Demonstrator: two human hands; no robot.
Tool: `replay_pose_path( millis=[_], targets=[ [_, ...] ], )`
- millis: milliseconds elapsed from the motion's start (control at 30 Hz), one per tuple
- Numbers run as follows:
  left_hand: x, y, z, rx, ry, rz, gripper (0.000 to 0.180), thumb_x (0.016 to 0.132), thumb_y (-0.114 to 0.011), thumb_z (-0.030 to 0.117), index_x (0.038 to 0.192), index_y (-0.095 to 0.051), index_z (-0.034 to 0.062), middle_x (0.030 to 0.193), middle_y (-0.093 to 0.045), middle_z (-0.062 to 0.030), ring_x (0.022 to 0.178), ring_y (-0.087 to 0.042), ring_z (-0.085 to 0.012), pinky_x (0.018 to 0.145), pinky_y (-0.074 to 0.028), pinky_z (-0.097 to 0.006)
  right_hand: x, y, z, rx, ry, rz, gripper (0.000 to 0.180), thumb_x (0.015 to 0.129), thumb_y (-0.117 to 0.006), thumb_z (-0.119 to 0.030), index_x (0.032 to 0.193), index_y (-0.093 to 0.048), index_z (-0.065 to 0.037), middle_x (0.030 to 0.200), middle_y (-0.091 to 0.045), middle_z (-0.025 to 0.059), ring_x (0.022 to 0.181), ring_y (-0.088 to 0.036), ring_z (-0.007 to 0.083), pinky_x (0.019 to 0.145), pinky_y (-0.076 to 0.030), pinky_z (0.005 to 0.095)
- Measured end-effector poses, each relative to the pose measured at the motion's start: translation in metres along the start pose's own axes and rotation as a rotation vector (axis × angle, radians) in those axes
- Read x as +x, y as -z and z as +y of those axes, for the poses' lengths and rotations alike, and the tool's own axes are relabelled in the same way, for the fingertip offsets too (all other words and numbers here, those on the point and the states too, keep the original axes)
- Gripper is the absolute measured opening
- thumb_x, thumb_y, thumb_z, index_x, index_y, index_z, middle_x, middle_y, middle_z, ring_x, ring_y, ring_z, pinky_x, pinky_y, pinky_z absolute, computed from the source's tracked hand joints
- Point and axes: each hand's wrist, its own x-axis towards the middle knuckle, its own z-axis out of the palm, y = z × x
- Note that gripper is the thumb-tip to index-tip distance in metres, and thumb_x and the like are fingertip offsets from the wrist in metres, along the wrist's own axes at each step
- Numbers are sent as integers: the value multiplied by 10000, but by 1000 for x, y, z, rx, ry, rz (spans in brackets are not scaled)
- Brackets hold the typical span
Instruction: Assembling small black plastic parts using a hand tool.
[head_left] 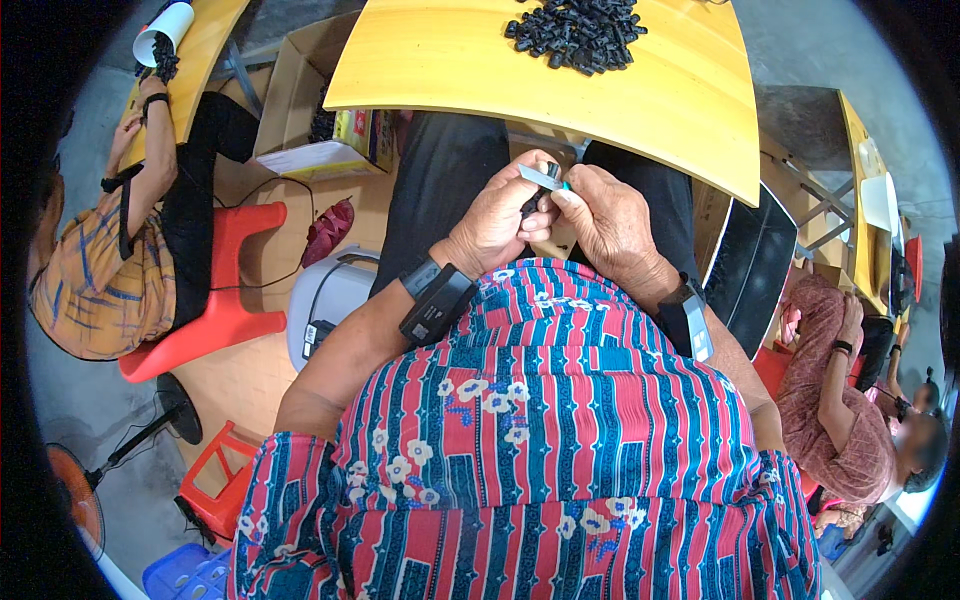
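Over my lap, just off the near edge of the yellow table (pixel 440 60), both hands work close together. My left hand (pixel 488 218) is closed around a small black plastic part (pixel 531 205), mostly covered by the fingers. In my right hand (pixel 615 222) is a small knife (pixel 540 178); its flat grey blade points left across the black part, and a bit of green shows at the grip. The blade lies over or against the part; contact cannot be made out. A heap of similar black parts (pixel 580 38) rests on the far side of the table.
A cardboard box (pixel 290 110) stands left under the table; a black bin (pixel 752 265) is at the right. Red chairs (pixel 235 260) and a floor fan (pixel 78 490) are on the left. Other people (pixel 120 250) sit at tables on both sides.
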Motion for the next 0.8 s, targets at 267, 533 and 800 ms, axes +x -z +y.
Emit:
replay_pose_path(
  millis=[267,533,800],
  targets=[
    [1,-3,0,1,16,13,118,962,-470,257,960,-469,140,729,-437,33,530,-372,-24,455,-294,-155,-2,2,-1,6,17,37,242,898,-528,-286,807,-513,-62,722,-536,130,690,-565,350,599,-448,433],
    [1,15,-11,-55,50,-18,171,964,-469,287,1033,-488,132,736,-445,12,551,-388,-57,458,-292,-165,-1,-14,12,83,-42,47,207,896,-536,-240,830,-518,-45,703,-525,147,670,-563,333,608,-451,411],
    [1,22,-13,-91,11,-4,169,977,-433,267,1057,-488,129,759,-448,8,570,-394,-57,472,-308,-165,-3,-25,14,330,-30,297,239,817,-649,-159,1025,-605,-50,844,-607,136,747,-612,268,703,-490,325]
  ],
)
